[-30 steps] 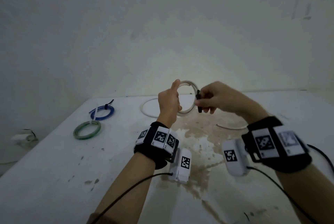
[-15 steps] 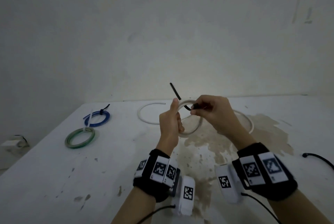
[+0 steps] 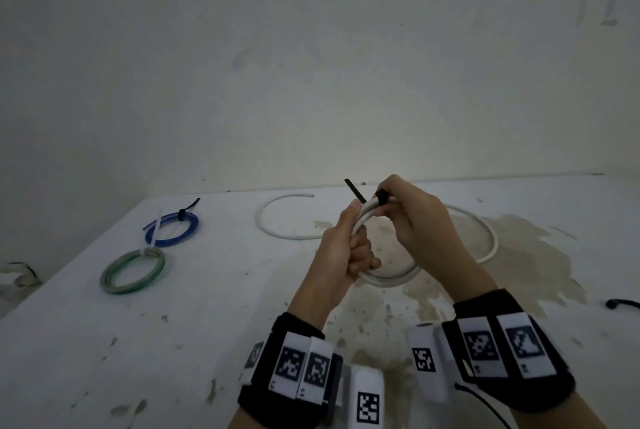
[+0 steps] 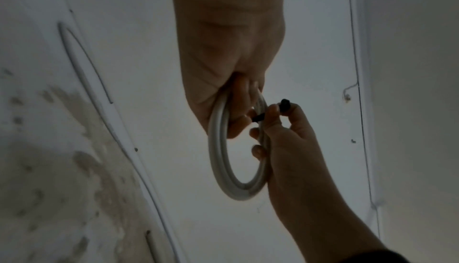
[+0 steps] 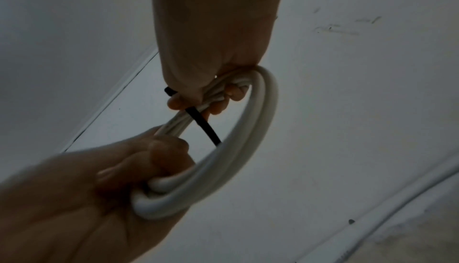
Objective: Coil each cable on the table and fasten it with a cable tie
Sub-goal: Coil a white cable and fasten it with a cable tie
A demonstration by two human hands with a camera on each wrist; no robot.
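Note:
A white cable coil (image 3: 384, 281) is held upright above the table. My left hand (image 3: 360, 245) grips its left side in a fist. At the coil's top my right hand (image 3: 384, 207) pinches a black cable tie (image 3: 382, 196) that wraps the strands, its tail (image 3: 354, 189) poking up and left. The left wrist view has the coil (image 4: 218, 149) hanging from my left hand (image 4: 238, 98), with the tie's head (image 4: 285, 104) between the right fingertips. Seen from the right wrist, the tie (image 5: 203, 126) crosses the coil (image 5: 248, 139) under my right hand (image 5: 198, 102).
A blue coil (image 3: 172, 228) with a black tie and a green coil (image 3: 133, 271) with a white tie lie at the far left of the stained white table (image 3: 207, 324). A loose white cable (image 3: 277, 231) curves behind my hands. A black cable end (image 3: 621, 304) lies at the right edge.
The tie, held beside the coil's right side a second ago, now wraps the top of the coil with its tail sticking out. Both hands sit lower over the table.

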